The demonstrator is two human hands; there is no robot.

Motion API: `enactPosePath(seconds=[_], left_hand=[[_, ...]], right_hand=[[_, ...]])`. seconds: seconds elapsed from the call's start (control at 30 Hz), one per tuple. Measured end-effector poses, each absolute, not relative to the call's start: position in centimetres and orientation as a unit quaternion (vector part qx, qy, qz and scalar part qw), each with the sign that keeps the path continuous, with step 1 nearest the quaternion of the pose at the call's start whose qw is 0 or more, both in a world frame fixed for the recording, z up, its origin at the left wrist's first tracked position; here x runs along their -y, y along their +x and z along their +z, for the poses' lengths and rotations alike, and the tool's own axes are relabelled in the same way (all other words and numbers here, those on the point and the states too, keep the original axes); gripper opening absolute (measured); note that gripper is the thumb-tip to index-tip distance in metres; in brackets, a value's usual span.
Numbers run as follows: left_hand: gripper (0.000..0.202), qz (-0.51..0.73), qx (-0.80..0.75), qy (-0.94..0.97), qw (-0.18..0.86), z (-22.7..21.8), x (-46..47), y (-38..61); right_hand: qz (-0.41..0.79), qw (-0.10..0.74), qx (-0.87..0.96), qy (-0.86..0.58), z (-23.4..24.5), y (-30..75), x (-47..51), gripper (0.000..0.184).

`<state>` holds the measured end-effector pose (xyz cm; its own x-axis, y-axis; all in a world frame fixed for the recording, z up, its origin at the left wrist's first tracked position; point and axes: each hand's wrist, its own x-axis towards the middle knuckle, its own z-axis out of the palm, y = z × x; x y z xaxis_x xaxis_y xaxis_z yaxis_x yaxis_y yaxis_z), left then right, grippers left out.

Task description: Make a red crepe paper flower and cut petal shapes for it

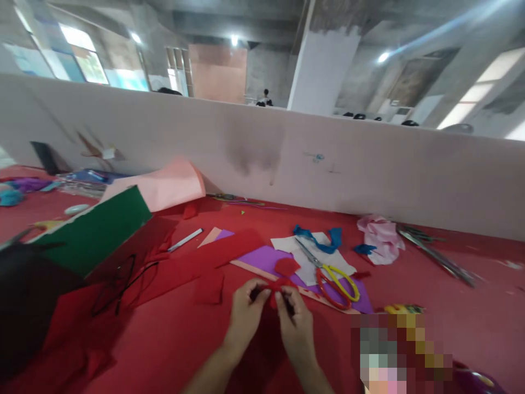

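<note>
Near the front of the red table, my left hand (248, 306) and my right hand (294, 312) meet, both closed in a pinch on one small piece of red felt (283, 283). The piece's exact shape is partly hidden by my fingers. Just beyond them a round red felt piece (286, 266) lies on purple felt (262, 258). Scissors (337, 284) with red and yellow handles rest on white felt (307, 268), to the right of my hands. A small red felt square (209, 287) is left of my left hand.
A long red felt strip (229, 249) and a white pen (185, 239) lie to the left, with eyeglasses (127, 290) nearer. A green board (102, 232) stands far left. Blue cloth strips (320, 241) and crumpled pink cloth (379, 241) are to the right. A pale partition (254, 148) closes the back.
</note>
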<state>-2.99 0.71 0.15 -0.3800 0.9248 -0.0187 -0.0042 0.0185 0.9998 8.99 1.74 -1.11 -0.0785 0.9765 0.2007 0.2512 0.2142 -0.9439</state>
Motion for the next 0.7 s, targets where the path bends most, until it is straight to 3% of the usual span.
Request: enactPosePath(seconds=[0.4,0.7], left_hand=[[0.023,0.570,-0.611,0.367,0.410,-0.15,-0.75,-3.39],[0.020,0.586,-0.600,0.359,0.409,-0.28,-0.82,-3.24]], right_hand=[[0.370,0.470,0.620,-0.508,-1.25,8.54,-1.70,0.025],[0.353,0.463,0.624,-0.521,-1.58,8.71,-1.76,0.030]])
